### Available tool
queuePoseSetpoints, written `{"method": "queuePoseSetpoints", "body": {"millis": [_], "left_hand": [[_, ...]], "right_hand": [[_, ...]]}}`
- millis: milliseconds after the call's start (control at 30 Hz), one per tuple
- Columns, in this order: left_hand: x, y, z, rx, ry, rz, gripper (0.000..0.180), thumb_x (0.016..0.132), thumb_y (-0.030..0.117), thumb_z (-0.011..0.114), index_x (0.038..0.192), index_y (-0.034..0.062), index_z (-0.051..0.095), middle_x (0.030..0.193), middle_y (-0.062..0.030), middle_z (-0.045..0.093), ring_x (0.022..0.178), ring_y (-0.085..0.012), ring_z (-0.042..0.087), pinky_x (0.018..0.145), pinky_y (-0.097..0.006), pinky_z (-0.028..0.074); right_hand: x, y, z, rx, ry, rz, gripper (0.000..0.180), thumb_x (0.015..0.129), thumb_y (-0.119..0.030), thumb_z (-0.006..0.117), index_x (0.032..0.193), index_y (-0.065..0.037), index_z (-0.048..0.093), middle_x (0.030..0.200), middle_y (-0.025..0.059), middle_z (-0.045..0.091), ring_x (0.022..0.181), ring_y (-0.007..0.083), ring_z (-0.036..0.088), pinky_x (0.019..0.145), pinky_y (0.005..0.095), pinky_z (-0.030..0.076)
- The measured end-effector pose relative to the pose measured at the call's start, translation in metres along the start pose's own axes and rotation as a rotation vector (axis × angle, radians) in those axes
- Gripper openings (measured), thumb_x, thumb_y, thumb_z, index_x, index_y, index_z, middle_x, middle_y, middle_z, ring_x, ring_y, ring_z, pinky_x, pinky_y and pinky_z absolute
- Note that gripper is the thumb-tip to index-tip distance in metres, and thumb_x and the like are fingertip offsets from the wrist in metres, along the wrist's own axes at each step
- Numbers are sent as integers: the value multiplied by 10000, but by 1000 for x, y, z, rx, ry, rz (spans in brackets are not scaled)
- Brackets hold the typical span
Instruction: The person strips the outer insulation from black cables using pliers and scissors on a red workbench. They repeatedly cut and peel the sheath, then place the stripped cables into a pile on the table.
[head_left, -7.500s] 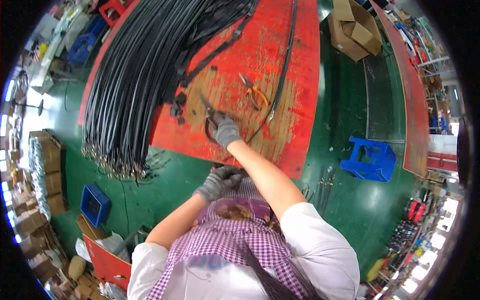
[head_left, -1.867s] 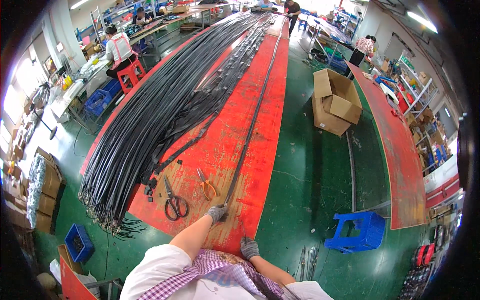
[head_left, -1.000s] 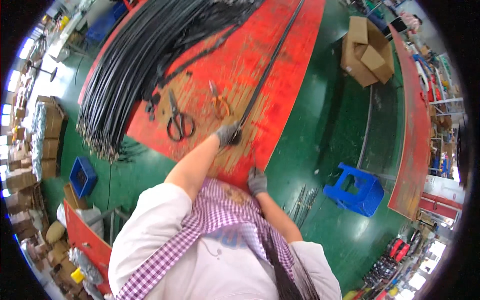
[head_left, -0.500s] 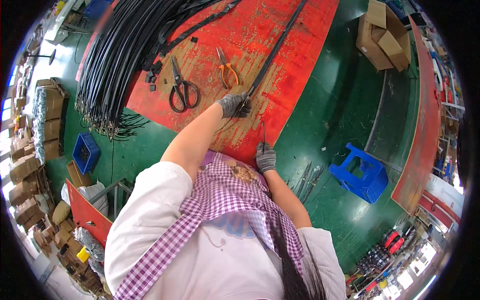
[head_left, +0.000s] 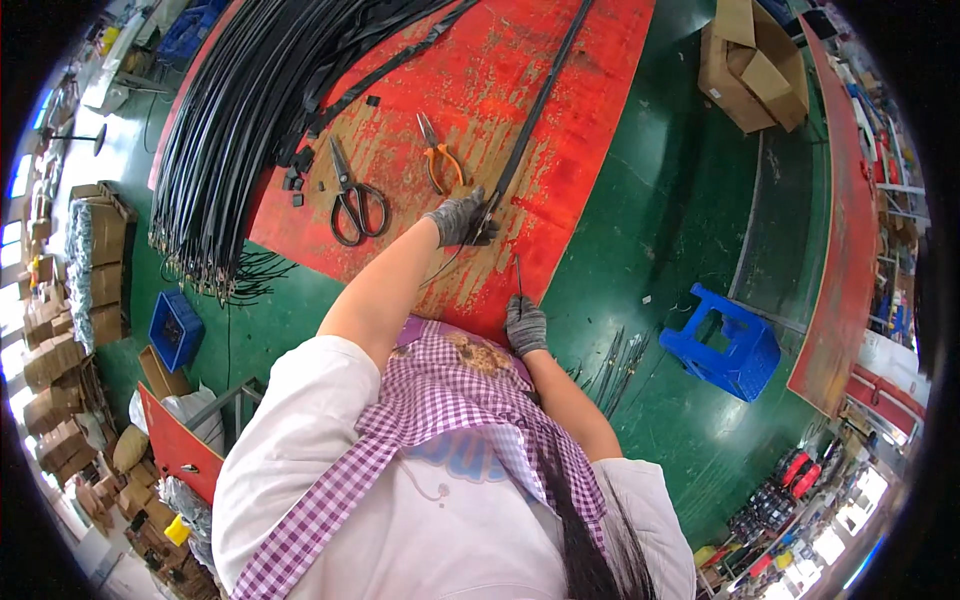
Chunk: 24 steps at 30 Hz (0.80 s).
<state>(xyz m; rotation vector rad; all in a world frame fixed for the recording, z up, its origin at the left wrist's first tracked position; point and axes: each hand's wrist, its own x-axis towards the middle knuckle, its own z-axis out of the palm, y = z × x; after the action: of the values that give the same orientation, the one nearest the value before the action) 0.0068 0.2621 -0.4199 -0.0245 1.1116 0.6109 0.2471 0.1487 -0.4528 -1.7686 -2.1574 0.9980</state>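
Note:
My left hand (head_left: 462, 218), in a grey work glove, is closed on the near end of a long black sleeved cable (head_left: 530, 125). The cable runs away over the worn red tabletop (head_left: 590, 130), and a thin dark wire trails from that hand towards the table's near edge. By the near right part of the table, my gloved right hand (head_left: 525, 326) grips a thin dark rod (head_left: 518, 275), its tip pointing away from me. Orange-handled pliers (head_left: 434, 148) lie just beyond my left hand. Black-handled scissors (head_left: 345, 183) rest left of them, blades pointing away.
A thick bundle of black cables (head_left: 225, 140) hangs over the table's left edge, with small black pieces (head_left: 297, 183) beside it. A blue plastic stool (head_left: 725, 345) and several thin dark strips (head_left: 622, 370) are on the green floor at right. Farther off sits an open cardboard box (head_left: 750, 75).
The whole view has shifted slightly, so the table and tools appear lower and farther left. Both hands keep their holds, with little movement of their own.

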Motion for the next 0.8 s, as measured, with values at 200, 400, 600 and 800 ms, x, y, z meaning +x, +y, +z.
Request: {"method": "queuePoseSetpoints", "body": {"millis": [200, 400, 600, 800], "left_hand": [[-3, 14, 7, 83, -106, -29, 475, 774, 536, 428, 936, 94, 491, 787, -135, 562, 711, -270, 564, 646, -416, 460], [-7, 20, 16, 233, -111, -18, 455, 753, 537, 472, 808, 86, 507, 703, -77, 570, 615, -219, 564, 598, -353, 463], [-8, 31, 19, 142, -58, 14, 393, 795, 441, 476, 804, 49, 502, 738, -133, 568, 709, -268, 565, 651, -416, 462], [-6, 35, 16, 80, -155, -19, 344, 799, 406, 491, 893, 75, 495, 796, -121, 567, 715, -268, 571, 652, -418, 468]], "right_hand": [[1, 5, 4, 12, -23, -39, 297, 822, -261, 393, 766, -5, 534, 719, 236, 545, 649, 386, 532, 598, 455, 426], [0, 18, 10, -264, 80, -427, 195, 791, -153, 416, 887, -17, 519, 743, 206, 540, 538, 344, 516, 450, 427, 401], [-2, 20, 10, -208, 109, -385, 187, 789, -163, 440, 848, 0, 510, 737, 196, 543, 549, 336, 527, 453, 430, 404], [0, 12, 5, -254, -78, -279, 219, 786, -158, 403, 907, -5, 504, 765, 224, 542, 591, 350, 542, 491, 420, 431]]}}
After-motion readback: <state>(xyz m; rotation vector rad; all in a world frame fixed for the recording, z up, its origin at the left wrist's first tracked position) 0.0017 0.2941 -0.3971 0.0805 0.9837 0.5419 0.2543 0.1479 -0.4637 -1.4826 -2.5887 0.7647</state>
